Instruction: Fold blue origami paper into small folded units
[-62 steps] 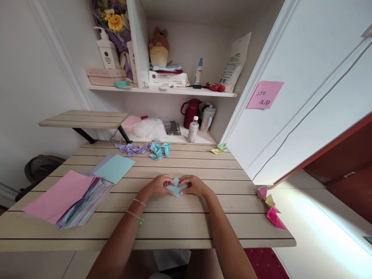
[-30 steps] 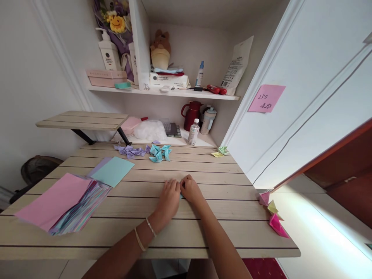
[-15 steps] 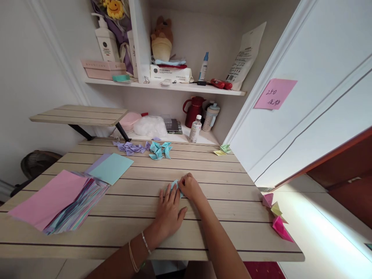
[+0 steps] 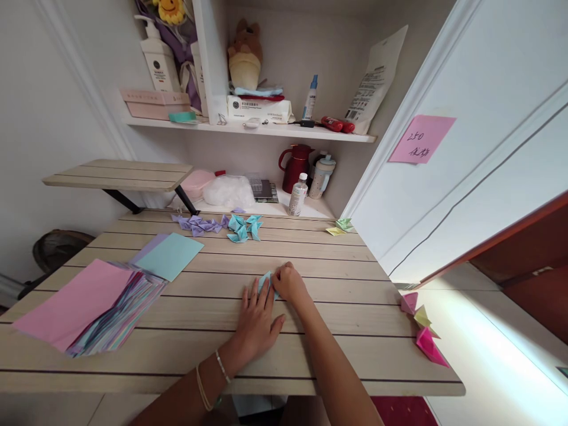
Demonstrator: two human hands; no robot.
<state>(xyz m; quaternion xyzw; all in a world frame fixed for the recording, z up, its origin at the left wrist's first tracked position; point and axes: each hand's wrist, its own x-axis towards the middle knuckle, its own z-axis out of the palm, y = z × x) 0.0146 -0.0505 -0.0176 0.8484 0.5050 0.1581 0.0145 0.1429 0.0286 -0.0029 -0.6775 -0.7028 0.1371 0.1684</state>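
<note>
A small piece of light blue folded paper [image 4: 264, 278] lies on the wooden table, mostly covered by my hands. My left hand [image 4: 258, 319] rests flat with its fingers spread, the fingertips pressing on the paper's left part. Curled closed at the paper's right edge is my right hand [image 4: 289, 283]; its fingertips are against the paper, partly hidden from view. Farther back sit several blue folded paper pieces [image 4: 239, 229] beside a row of purple folded pieces [image 4: 199, 225].
A thick stack of coloured paper [image 4: 84, 302] lies at the left, with loose blue sheets [image 4: 173, 255] behind it. Pink and yellow folded pieces [image 4: 429, 346] line the right edge. Green and yellow ones [image 4: 339, 228] and a bottle [image 4: 297, 195] stand at the back.
Both hands stay at the blue paper with almost no movement. The whole view has shifted very slightly.
</note>
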